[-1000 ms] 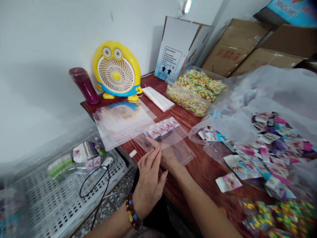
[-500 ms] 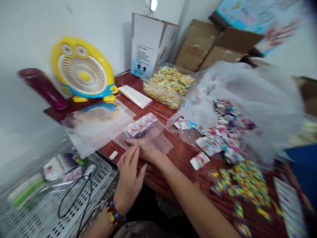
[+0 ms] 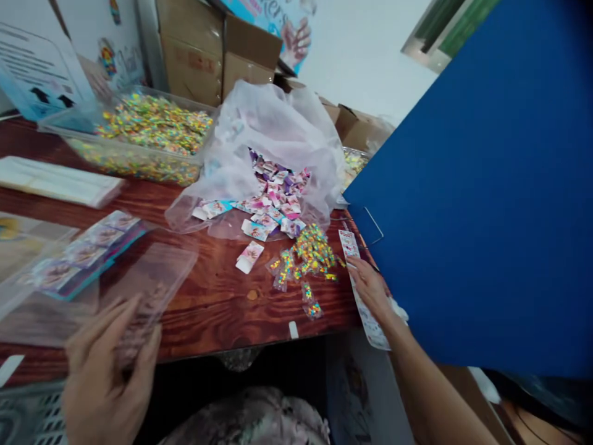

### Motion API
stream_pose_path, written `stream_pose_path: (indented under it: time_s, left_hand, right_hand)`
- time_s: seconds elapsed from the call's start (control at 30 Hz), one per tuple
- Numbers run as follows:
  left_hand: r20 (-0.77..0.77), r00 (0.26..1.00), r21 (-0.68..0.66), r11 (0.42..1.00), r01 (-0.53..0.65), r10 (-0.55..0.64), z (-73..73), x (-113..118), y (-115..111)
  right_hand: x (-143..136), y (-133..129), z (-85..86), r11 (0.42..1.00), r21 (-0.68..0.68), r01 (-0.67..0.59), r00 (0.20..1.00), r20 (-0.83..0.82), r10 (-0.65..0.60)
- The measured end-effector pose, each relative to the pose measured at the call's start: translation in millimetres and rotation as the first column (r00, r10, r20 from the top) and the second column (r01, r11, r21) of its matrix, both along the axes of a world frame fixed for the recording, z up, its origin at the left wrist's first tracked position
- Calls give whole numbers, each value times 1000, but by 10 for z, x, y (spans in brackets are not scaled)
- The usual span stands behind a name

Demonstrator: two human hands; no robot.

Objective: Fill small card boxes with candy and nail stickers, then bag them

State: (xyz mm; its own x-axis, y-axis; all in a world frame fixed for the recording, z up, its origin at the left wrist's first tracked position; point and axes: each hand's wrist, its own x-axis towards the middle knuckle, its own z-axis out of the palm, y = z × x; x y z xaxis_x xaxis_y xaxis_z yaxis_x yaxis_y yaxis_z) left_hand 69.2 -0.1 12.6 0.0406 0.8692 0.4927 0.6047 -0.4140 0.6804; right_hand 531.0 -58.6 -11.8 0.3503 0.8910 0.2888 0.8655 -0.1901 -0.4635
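Observation:
My left hand point(image 3: 109, 371), blurred by motion, is closed on the lower end of a clear plastic bag point(image 3: 173, 266) at the table's front left. Beside that bag, a row of small printed boxes point(image 3: 88, 250) lies on more clear plastic. Over at the table's right edge, my right hand point(image 3: 368, 284) has its fingers on a long white strip of printed stickers point(image 3: 373, 330) and grips its edge. Close to that hand is a pile of small clear packets of yellow and green beads point(image 3: 315, 250). One small box point(image 3: 249, 256) lies by itself.
A white plastic sack point(image 3: 287, 123) spills many small boxes. Behind it stand cardboard cartons point(image 3: 194, 62) and a clear tub of colourful packets point(image 3: 134, 151). A stack of white strips point(image 3: 58, 179) lies left. A large blue panel point(image 3: 486, 216) borders the right side.
The view has swung right. My hands, close together at the row of boxes before, are now apart: the right has reached across to the sticker strip, the left stays by the plastic bag.

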Motion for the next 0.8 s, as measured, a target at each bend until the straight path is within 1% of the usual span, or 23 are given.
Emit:
stream_pose_path:
  time_s: [0.03,0.07,0.1,0.17,0.23,0.3,0.37,0.57,0.63,0.8]
  left_hand:
    - [-28,999,29,999,38,-37,24,122,-2]
    - [-58,995,50,995,89,-86,43,244,-5]
    - [-87,986,54,987,150,-145,57,363,-13]
    - [-119,960,21,966,259,-255,75,580,-45]
    - [-129,931,-14,939,343,-342,82,756,-91]
    - [-130,908,-32,917,398,-399,83,884,-136]
    - [-136,890,-41,900,435,-436,80,967,-166]
    - [-153,850,-94,864,495,-504,43,1090,-204]
    - [-150,846,-103,859,502,-512,24,1126,-219]
    - [-158,836,-78,850,520,-526,-8,1208,-288]
  right_hand:
    - [260,-126,-41,998,-64,15,1000,24,-14]
    - [458,-236,-85,991,-132,9,999,40,-3]
    - [598,-328,-130,982,-188,-4,998,57,15]
    - [730,-449,-209,961,-276,-32,996,75,55]
    - [745,-494,-258,950,-311,-43,995,74,69]
    - [733,-487,-276,953,-300,-46,996,53,65]
    - [746,-455,-278,964,-261,-52,997,34,63]
    - [878,-358,-344,976,-203,-76,996,-56,66]
    - [881,-340,-370,986,-154,-69,994,-96,55]
    - [810,-311,-393,1000,-13,-24,978,-207,21]
